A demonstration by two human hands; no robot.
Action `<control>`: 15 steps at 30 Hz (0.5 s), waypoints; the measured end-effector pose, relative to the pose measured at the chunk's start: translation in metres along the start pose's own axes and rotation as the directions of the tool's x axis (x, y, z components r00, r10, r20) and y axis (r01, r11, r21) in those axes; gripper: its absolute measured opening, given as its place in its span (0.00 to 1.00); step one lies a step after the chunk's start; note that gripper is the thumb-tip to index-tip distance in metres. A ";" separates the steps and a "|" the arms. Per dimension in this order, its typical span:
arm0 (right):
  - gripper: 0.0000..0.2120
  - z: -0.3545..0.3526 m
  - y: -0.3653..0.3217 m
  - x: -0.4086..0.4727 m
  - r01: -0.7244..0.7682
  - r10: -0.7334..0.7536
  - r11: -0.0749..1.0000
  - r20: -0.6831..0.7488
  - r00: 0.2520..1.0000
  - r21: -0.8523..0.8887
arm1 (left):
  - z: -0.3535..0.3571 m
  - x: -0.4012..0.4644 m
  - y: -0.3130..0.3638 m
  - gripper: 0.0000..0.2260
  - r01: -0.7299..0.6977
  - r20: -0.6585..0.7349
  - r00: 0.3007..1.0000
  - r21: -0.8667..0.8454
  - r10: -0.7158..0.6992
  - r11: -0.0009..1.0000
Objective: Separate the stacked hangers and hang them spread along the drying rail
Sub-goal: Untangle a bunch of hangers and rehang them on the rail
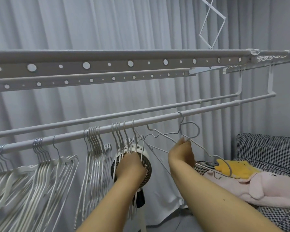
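Pale pleated curtains [94, 27] fill the far side of the room, and a grey drying rack with perforated bars [117, 64] hangs overhead. Below it run two round rods; the nearer one is the drying rail [157, 120], sloping up to the right. At the right lies checked bedding [266, 144] with a pink plush toy [261, 186] and a yellow one [233, 168]. A small round fan [146, 164] stands beneath the rail, partly hidden.

Bunches of white hangers [40, 173] crowd the left part of the rail, with a smaller cluster [124, 136] near the middle. The left hand [131, 166] is closed around the lower parts of that cluster, just in front of the fan. One wire hanger [189, 129] is hooked on the rail further right (tilted, its long arm running down toward the bedding). The right hand [182, 151] pinches its wire just below the neck, fingers drawn together.
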State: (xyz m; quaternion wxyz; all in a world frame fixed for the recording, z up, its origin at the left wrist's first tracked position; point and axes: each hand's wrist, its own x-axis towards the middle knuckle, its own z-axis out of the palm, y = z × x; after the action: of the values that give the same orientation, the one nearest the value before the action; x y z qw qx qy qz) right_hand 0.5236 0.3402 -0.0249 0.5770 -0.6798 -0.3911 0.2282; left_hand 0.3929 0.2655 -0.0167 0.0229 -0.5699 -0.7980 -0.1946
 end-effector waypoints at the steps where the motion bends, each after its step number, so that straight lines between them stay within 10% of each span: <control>1: 0.25 0.003 -0.006 -0.002 0.010 -0.010 1.000 0.044 0.999 0.000 | 0.000 0.000 0.000 0.09 -0.004 0.007 1.000 0.000 0.004 1.000; 15: 0.09 0.061 -0.056 -0.006 0.063 -0.175 0.973 0.536 0.826 0.222 | 0.007 0.004 -0.005 0.14 -0.075 -0.055 0.996 0.011 0.076 0.997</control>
State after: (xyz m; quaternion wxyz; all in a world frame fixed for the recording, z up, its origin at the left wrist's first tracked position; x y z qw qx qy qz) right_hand 0.4585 0.3741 0.0141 0.5161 -0.4994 -0.5585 0.4151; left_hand 0.3886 0.2704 -0.0235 0.0548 -0.5939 -0.7758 -0.2058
